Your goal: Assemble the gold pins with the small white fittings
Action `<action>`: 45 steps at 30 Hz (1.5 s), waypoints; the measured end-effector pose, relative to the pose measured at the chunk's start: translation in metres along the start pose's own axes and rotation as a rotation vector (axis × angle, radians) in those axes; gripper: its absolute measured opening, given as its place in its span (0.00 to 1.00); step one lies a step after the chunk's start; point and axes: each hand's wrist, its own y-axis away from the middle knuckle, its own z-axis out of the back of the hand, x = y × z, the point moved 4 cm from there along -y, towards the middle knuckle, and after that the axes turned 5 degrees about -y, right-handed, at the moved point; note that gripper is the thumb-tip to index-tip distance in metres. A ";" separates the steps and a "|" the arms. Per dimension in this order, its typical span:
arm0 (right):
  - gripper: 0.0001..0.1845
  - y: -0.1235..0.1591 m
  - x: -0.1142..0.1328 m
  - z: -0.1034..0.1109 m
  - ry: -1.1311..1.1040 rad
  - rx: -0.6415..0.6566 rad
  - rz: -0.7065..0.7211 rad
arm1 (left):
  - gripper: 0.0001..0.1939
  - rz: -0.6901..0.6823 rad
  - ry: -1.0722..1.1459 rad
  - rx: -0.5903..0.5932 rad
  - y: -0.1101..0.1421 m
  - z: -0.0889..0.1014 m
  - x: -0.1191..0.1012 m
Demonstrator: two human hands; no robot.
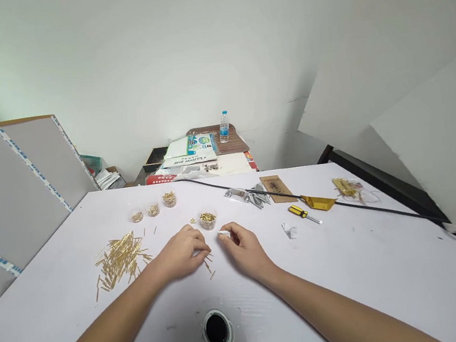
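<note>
My left hand (184, 252) rests on the white table (352, 267) with its fingers curled together over a few loose brass pins (210, 267); what it pinches is too small to make out. My right hand (240, 244) lies just to the right, thumb and forefinger pinched on a small white piece (222, 233). A small clear cup of brass parts (208, 219) stands just beyond both hands. A big scattered pile of brass pins (119, 260) lies left of my left hand.
Three more small cups of brass parts (152, 207) stand further back. A black cable (282, 193), a yellow screwdriver (303, 213), silver packets (252, 195) and a crumpled wrapper (289, 230) lie to the right. A round cable hole (217, 331) sits near the front edge. Boards lean at the left.
</note>
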 end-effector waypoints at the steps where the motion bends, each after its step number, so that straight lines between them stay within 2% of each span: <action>1: 0.16 0.000 0.001 -0.001 -0.006 0.005 -0.002 | 0.12 -0.016 -0.036 0.009 -0.001 0.004 -0.004; 5: 0.15 0.001 0.005 -0.003 -0.018 0.047 -0.002 | 0.11 0.059 -0.075 -0.003 -0.019 0.028 -0.009; 9: 0.16 0.002 0.005 -0.003 -0.007 0.090 0.004 | 0.13 0.115 -0.126 -0.070 -0.057 0.052 0.004; 11: 0.17 0.002 0.004 -0.003 -0.010 0.118 -0.001 | 0.11 0.149 -0.212 -0.005 -0.078 0.051 0.013; 14: 0.17 0.002 0.003 -0.003 -0.012 0.143 -0.002 | 0.06 0.258 -0.306 0.129 -0.099 0.038 0.024; 18: 0.15 0.002 0.006 -0.002 0.001 0.135 0.052 | 0.03 0.252 -0.315 0.151 -0.109 0.029 0.024; 24: 0.12 0.004 0.007 -0.002 0.046 0.126 0.053 | 0.07 0.200 -0.291 0.083 -0.098 0.032 0.027; 30: 0.12 0.005 0.012 -0.003 -0.007 0.159 0.122 | 0.12 0.153 -0.098 -0.111 -0.084 0.027 0.033; 32: 0.12 0.005 0.010 -0.003 -0.027 0.164 0.117 | 0.13 0.148 -0.062 -0.199 -0.080 0.027 0.031; 36: 0.14 0.004 0.006 -0.005 -0.047 0.139 0.075 | 0.12 0.198 0.071 -0.474 -0.058 0.031 0.020; 39: 0.13 0.003 0.001 -0.007 -0.102 0.161 -0.017 | 0.13 0.287 0.306 -0.547 -0.034 0.019 0.013; 42: 0.14 0.003 0.000 -0.009 -0.196 0.194 -0.058 | 0.15 0.358 0.548 -0.514 -0.013 -0.004 0.008; 45: 0.16 0.001 0.002 -0.008 -0.226 0.188 -0.017 | 0.15 0.353 0.695 -0.488 -0.004 -0.022 0.006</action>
